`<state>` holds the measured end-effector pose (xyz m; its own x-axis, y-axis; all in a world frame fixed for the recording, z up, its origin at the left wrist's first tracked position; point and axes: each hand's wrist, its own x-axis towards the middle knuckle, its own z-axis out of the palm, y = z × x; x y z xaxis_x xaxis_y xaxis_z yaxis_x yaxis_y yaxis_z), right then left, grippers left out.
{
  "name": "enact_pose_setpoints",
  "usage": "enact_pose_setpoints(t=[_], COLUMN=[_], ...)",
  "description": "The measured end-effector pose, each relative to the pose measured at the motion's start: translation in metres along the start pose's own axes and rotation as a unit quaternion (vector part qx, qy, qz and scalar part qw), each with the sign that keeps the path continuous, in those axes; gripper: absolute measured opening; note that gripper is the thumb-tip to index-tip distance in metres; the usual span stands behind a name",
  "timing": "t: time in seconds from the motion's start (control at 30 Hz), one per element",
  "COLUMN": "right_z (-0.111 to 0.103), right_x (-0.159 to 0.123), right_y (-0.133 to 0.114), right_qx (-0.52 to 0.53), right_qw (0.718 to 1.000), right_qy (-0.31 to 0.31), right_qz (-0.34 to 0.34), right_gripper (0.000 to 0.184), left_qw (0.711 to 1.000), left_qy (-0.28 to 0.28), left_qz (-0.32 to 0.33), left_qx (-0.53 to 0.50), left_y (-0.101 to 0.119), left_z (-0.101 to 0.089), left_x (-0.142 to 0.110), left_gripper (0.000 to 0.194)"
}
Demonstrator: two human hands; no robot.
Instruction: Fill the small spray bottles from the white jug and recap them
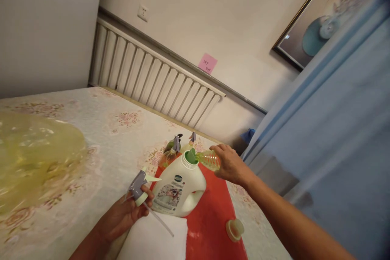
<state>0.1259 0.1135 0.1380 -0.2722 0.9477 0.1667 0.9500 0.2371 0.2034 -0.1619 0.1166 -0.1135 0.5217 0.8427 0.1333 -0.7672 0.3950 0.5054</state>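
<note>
Between the fingers of my left hand (129,213) is a grey and pale green spray nozzle (139,187), its thin clear dip tube slanting down to the right. My right hand (230,164) grips a clear ribbed bottle (209,160) with yellowish contents. That bottle lies tilted almost level, its neck at the green spout (191,156) in the mouth of a large white detergent jug (179,189). The jug stands upright, its label towards me and its handle on the right. Whether liquid is flowing cannot be made out.
A red mat (210,215) lies under the jug, with a white cloth (158,235) in front. A pale cap (234,229) sits at right. Several spray bottles (167,157) stand behind. A large yellowish transparent bag (39,158) fills the left. A blue curtain (329,130) hangs right.
</note>
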Motion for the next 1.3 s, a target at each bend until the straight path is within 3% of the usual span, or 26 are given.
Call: enact_pose_setpoints(t=[0.3,1.3], right_z=[-0.013,-0.032], right_x=[0.003,0.008], right_y=[-0.004,-0.010], right_qx=[-0.037,-0.142], right_qw=[0.999,0.988], right_qy=[-0.033,-0.040], right_qz=[-0.012,-0.037], right_gripper=[0.070,0.069], left_qw=[0.999,0.999], left_qy=[-0.029,-0.044], left_qz=[-0.023,-0.025], left_qx=[-0.018,-0.015], left_y=[-0.003,-0.007], left_z=[-0.019,-0.022], left_x=[0.006,0.008], left_gripper=[0.043,0.040])
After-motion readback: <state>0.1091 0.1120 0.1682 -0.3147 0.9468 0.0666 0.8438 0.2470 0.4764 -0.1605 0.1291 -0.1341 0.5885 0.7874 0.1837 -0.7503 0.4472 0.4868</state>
